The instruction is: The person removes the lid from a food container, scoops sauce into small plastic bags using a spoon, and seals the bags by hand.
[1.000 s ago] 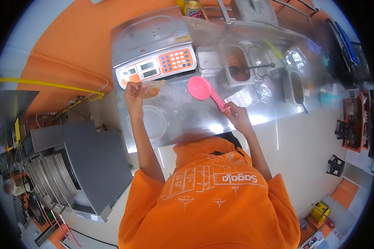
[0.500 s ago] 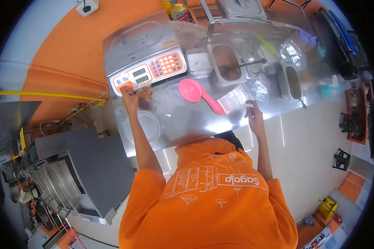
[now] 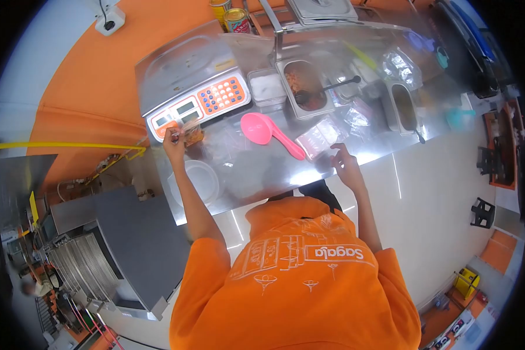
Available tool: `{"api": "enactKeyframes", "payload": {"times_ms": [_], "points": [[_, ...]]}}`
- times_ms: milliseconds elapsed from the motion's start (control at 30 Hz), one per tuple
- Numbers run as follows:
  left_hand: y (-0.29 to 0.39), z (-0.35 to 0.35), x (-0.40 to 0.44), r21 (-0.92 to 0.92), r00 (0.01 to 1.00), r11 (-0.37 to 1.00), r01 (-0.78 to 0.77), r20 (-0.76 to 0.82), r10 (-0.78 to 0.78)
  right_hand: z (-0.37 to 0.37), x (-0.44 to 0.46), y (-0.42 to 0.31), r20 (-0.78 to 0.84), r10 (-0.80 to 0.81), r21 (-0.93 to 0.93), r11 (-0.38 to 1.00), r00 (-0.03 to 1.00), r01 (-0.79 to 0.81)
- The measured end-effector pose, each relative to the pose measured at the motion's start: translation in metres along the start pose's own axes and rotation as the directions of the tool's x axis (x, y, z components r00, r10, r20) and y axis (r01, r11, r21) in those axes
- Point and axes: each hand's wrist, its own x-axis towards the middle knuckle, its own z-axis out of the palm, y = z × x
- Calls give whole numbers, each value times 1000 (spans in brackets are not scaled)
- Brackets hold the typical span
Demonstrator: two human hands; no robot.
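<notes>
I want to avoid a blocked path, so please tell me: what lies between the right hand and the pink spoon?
Flat plastic packets lie between the right hand and the pink spoon, as the head view shows.

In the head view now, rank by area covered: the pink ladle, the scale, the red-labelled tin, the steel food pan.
Largest to smallest:
1. scale
2. steel food pan
3. pink ladle
4. red-labelled tin
</notes>
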Motion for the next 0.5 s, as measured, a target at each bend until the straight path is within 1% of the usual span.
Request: {"api": "enactKeyframes", "payload": {"times_ms": [67,167,267,367,467,500], "points": [[1,-1,0,-53,1000,998,20,16,-19,-3,-3,6,-25,-1,10,1000,1000,1],[-10,-4,4,-66,1000,998,3,-4,-3,-5,-8,12,-45,-1,16,1000,999,2],[8,-2,9,77,994,992,-103,-22,105,-7,-14,16,-48,34,21,999,998,-33],[34,1,14,190,984,966,-173,74,161,-5,-18,19,-47,63,27,998,997,-61],[24,3,18,487,983,862,-139,171,61,-4,-22,25,-49,71,46,997,996,-68],[24,3,18,412,980,900,-140,189,65,-5,-22,25,-43,81,50,996,996,-79]]}}
